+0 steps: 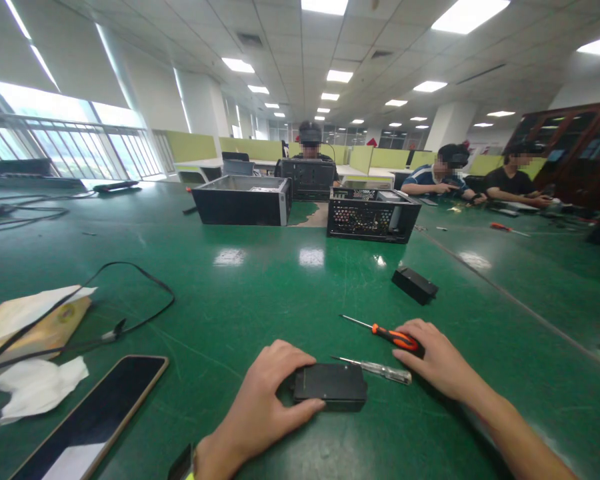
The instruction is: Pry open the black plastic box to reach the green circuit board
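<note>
My left hand (275, 393) grips the left end of a black rectangular box (333, 385), thumb along its near side and fingers at the far side. The box lies on the green table close to me. My right hand (427, 350) is closed round the handle of an orange and black screwdriver (395, 337), whose shaft points left, away from the hand. Between the box and my right hand lies a clear-handled screwdriver (380, 371). A second black box (415, 285) rests farther off, beyond the orange screwdriver.
A phone (100, 420), crumpled tissue (43, 390), a paper packet (35, 320) and a black cable (150, 273) lie at left. Open computer cases (245, 203) stand across the table. Several people (435, 177) sit at the far side. Another screwdriver (503, 227) lies far right.
</note>
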The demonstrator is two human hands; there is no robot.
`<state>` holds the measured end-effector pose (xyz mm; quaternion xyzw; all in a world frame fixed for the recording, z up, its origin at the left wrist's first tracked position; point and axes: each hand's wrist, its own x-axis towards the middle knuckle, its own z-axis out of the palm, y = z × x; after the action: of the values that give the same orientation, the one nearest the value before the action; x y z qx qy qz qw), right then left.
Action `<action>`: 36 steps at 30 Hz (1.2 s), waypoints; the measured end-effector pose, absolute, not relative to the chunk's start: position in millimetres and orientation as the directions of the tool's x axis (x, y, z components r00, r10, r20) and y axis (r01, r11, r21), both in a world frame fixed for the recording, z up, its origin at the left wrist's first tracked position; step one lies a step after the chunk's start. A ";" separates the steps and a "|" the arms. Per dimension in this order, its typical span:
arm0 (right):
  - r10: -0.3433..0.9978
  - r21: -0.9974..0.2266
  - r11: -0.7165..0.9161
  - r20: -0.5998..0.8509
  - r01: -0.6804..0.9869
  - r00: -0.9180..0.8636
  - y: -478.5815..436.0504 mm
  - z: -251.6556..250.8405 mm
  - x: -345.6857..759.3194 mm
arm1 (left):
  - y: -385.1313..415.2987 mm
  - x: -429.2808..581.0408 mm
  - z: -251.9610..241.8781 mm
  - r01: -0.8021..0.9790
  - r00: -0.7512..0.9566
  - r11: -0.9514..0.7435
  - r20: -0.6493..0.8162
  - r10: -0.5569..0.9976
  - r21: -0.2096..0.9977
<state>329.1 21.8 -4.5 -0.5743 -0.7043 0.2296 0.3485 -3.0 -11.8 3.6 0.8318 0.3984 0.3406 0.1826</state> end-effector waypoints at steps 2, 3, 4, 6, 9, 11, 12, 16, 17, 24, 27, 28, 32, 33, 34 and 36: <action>0.975 -0.791 0.209 0.212 0.575 -0.062 21.9 -4.0 336.1 | -12.9 -1.1 5.2 0.516 0.443 -0.600 0.409 0.797 0.611; 0.977 -0.831 0.195 0.210 0.521 -0.032 20.7 -2.9 337.4 | -13.6 0.0 5.9 0.506 0.438 -0.587 0.398 0.806 0.632; 0.978 -0.869 0.187 0.211 0.459 -0.001 18.8 -1.3 337.2 | -14.2 1.0 6.6 0.499 0.432 -0.573 0.387 0.815 0.650; 0.976 -0.929 0.190 0.213 0.318 0.040 13.8 2.0 333.7 | -15.3 2.7 7.4 0.485 0.424 -0.549 0.366 0.828 0.681; 0.979 -0.971 0.196 0.202 0.133 0.032 6.2 4.8 323.7 | -16.0 3.6 7.5 0.467 0.418 -0.519 0.339 0.843 0.716; 0.983 -0.981 0.181 0.182 0.062 0.007 3.4 4.6 317.5 | -16.1 3.5 7.3 0.461 0.416 -0.508 0.329 0.848 0.727; 0.985 -0.984 0.174 0.174 0.039 -0.002 3.0 4.1 315.4 | -16.1 3.4 7.2 0.460 0.414 -0.506 0.327 0.849 0.730; 0.985 -0.985 0.171 0.171 -0.015 0.003 4.7 2.2 315.2 | -16.9 2.9 7.1 0.456 0.419 -0.508 0.328 0.847 0.730; 0.984 -0.984 0.176 0.176 -0.021 0.009 5.3 2.1 316.4 | -17.0 2.7 7.0 0.457 0.421 -0.511 0.329 0.846 0.728; 0.974 -0.974 0.225 0.225 0.012 0.011 5.1 2.7 323.2 | -16.1 1.0 4.2 0.482 0.430 -0.518 0.324 0.843 0.707; 0.970 -0.969 0.243 0.243 0.050 0.006 4.9 1.3 325.4 | -15.5 1.2 4.1 0.495 0.432 -0.516 0.317 0.844 0.699; 0.969 -0.968 0.245 0.246 0.057 0.005 4.8 0.9 326.3 | -15.4 1.4 4.4 0.497 0.433 -0.513 0.313 0.845 0.700; 0.955 -0.940 0.294 0.297 0.173 -0.008 3.9 7.2 329.3 | -15.6 2.3 5.9 0.489 0.434 -0.504 0.303 0.848 0.712; 0.944 -0.914 0.324 0.328 0.243 -0.024 3.9 12.9 329.0 | -15.7 2.5 6.0 0.486 0.432 -0.501 0.302 0.850 0.716; 0.931 -0.875 0.358 0.361 0.326 -0.054 4.1 21.0 327.8 | -15.9 2.5 6.0 0.482 0.431 -0.498 0.300 0.851 0.721; 0.910 -0.767 0.408 0.388 0.495 -0.147 4.9 43.6 321.2 | -16.2 2.5 5.5 0.474 0.430 -0.495 0.299 0.852 0.728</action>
<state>321.2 4.9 43.6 -0.4889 -0.7184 0.2393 0.4332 2.5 -16.2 5.5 0.7972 0.4155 0.3348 0.2823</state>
